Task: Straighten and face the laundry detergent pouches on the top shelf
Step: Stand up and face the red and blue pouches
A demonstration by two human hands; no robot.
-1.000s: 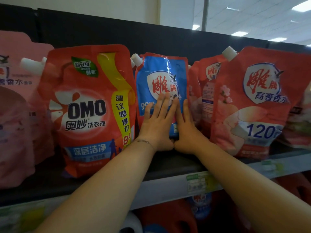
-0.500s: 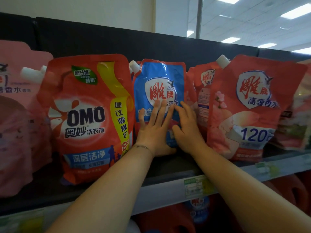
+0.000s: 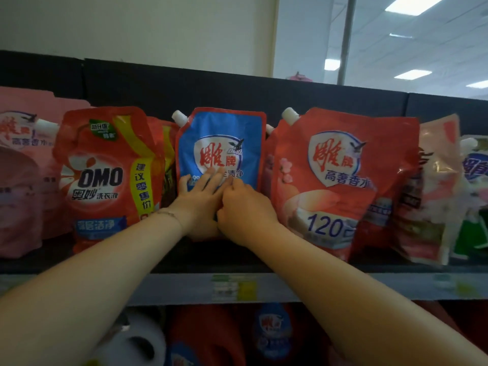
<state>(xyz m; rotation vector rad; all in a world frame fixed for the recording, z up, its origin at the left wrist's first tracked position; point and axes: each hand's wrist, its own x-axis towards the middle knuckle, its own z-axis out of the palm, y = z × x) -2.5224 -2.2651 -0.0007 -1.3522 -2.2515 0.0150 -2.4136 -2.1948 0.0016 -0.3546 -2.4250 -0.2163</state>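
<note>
**Blue pouch under both hands, top shelf centre**

The blue pouch (image 3: 224, 143) stands upright, label forward, mid top shelf (image 3: 343, 285). The left hand (image 3: 199, 204) presses it with straight fingers. The right hand (image 3: 247, 207), flat half a second ago, now curls against its lower face; grip unclear. Count: one blue, one OMO pouch (image 3: 105, 178) just left, one red pouch (image 3: 340, 180) just right. Bare shelf lies in front.

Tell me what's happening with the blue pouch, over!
Left hand flat on blue pouch. Right hand curled against it, hold unclear. Pouch upright, label forward. OMO pouch and red pouch close either side.
</note>
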